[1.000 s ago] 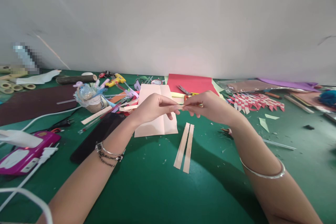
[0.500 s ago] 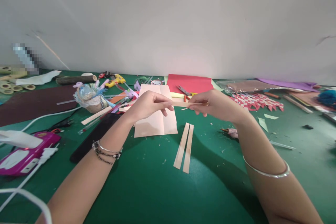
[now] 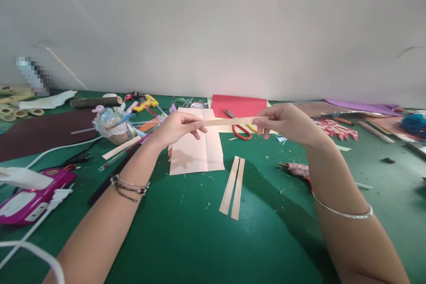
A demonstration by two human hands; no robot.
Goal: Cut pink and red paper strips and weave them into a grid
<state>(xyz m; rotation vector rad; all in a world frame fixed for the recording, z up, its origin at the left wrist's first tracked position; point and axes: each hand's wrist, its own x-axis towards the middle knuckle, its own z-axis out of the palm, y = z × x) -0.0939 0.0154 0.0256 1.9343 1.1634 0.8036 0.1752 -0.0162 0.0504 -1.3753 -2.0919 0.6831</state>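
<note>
A narrow pale-peach paper strip (image 3: 229, 121) is stretched level above the table between my two hands. My left hand (image 3: 183, 128) pinches its left end between thumb and fingers. At the other end my right hand (image 3: 278, 120) has the strip pinched in the same way. Beneath my left hand lies a creased peach paper sheet (image 3: 198, 159). Two more peach paper strips (image 3: 233, 188) rest side by side on the green table, nearer to me. Just behind the held strip are scissors (image 3: 242, 132) with orange and yellow handles, partly hidden by it.
Red paper (image 3: 238, 103) lies at the back. A pink-handled glue gun (image 3: 297, 169) sits near my right forearm. To the left are a yellow glue gun (image 3: 146, 103), a decorated basket-like craft (image 3: 115, 124) and a magenta power strip (image 3: 40, 193) with white cables. A white panel (image 3: 213, 44) stands behind the table.
My hands have moved apart and slightly up, so more of the strip shows between them. The scissors' handles are now in fuller view. Both strips on the table stay put.
</note>
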